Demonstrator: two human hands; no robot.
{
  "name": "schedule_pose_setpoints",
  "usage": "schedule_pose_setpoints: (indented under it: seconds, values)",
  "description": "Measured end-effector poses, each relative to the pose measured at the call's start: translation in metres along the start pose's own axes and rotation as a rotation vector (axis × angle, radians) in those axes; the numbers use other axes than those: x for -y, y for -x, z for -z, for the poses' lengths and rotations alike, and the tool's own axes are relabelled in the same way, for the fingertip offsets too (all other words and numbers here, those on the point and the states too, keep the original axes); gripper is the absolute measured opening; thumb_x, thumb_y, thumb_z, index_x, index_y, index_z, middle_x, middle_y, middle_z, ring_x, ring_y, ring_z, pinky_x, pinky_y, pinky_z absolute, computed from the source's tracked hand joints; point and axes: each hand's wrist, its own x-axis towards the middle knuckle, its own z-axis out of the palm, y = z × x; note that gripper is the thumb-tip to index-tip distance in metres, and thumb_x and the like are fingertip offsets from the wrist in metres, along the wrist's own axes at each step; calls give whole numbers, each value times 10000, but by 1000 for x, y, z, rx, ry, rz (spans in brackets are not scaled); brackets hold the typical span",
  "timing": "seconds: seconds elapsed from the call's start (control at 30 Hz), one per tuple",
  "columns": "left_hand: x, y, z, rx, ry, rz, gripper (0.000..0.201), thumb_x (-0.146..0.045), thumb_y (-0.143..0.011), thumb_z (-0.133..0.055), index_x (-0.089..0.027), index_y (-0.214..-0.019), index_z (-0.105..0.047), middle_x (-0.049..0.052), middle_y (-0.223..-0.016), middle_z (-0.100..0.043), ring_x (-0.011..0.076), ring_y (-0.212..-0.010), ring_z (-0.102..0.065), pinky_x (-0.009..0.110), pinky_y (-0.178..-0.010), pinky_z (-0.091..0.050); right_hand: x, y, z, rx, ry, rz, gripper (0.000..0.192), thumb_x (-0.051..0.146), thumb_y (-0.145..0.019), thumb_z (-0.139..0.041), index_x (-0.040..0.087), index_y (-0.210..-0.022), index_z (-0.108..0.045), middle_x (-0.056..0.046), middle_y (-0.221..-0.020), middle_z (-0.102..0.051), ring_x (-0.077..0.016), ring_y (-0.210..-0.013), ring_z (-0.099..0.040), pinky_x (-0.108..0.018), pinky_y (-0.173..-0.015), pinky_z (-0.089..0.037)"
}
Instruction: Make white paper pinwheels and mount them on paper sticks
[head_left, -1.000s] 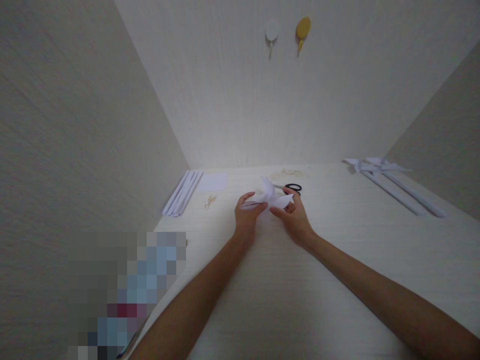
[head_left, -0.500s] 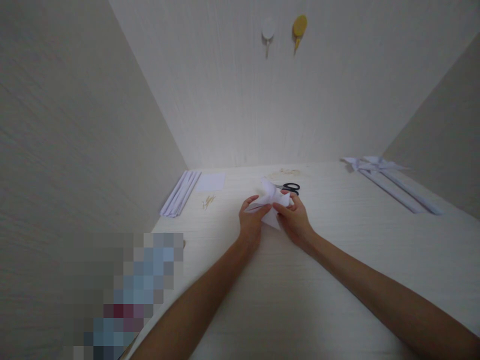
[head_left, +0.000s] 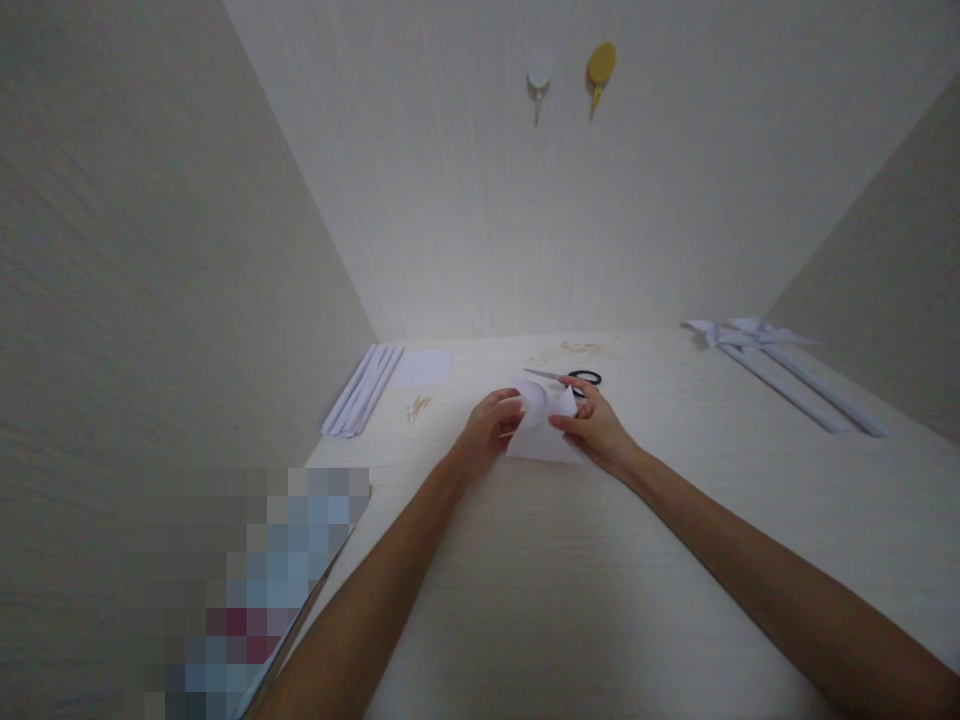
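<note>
A white sheet of paper (head_left: 546, 445) with curled-up corners is between my hands, low over the table. My right hand (head_left: 596, 428) pinches its right side, thumb in front and fingers behind a raised corner. At the left edge, my left hand (head_left: 489, 432) has its fingers curled against the paper's bent flap; the exact grip of its fingertips is partly hidden. Just behind the paper lie black-handled scissors (head_left: 585, 377), partly covered by my right fingers.
Rolled white paper sticks (head_left: 363, 390) lie at the left, near a flat paper square (head_left: 424, 367) and several small thin sticks (head_left: 418, 406). Paper pinwheels (head_left: 750, 333) on sticks lie at the right. Two hooks (head_left: 601, 65) hang on the wall behind the table (head_left: 480, 580).
My left hand has shifted left and down from the paper's middle. The paper has turned, its lower edge now facing me, and the scissor blades have come into view.
</note>
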Motion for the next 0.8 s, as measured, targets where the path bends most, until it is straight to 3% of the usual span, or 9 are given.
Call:
schedule_pose_setpoints:
  seconds: [0.2,0.33,0.67,0.73,0.8]
  values:
    - [6,-3,-3,-131,-359,-87,643,-141,-448,-729,-176,-1037,-474,-45,-536,-546,104,-469,-516,221,-487,-387,0,2,1,103,110,-35,703,159,-483,-743,245,-1076,-376,79,-554,-616,-110,-412,-555,-189,-389,-408]
    - [10,-4,-2,-186,-518,-139,701,-123,-441,-725,-167,-1089,-463,-81,-479,-483,75,-424,-460,185,-445,-337,2,2,0,128,163,-51,677,124,-498,-727,242,-1061,-371,90,-527,-598,-97,-390,-531,-164,-358,-376]
    - [8,-3,-1,-214,-510,-150,695,-87,-416,-719,-164,-1063,-479,-112,-435,-435,55,-395,-414,166,-420,-301,4,2,-4,129,160,-77,715,129,-447,-747,234,-1058,-390,66,-584,-604,-124,-465,-562,-212,-419,-421]
    - [8,-3,-2,-256,-440,-147,681,-75,-407,-722,-163,-1040,-486,-99,-450,-463,63,-404,-436,179,-432,-330,2,1,-5,115,167,-20,675,177,-478,-739,246,-1055,-397,46,-636,-610,-139,-525,-576,-247,-472,-444]
    - [9,-5,-1,-301,-324,-131,681,-70,-407,-719,-160,-1037,-474,-72,-488,-513,87,-433,-483,204,-453,-369,0,2,-5,35,241,145,560,239,-537,-706,250,-1024,-430,6,-751,-608,-168,-663,-591,-308,-575,-467]
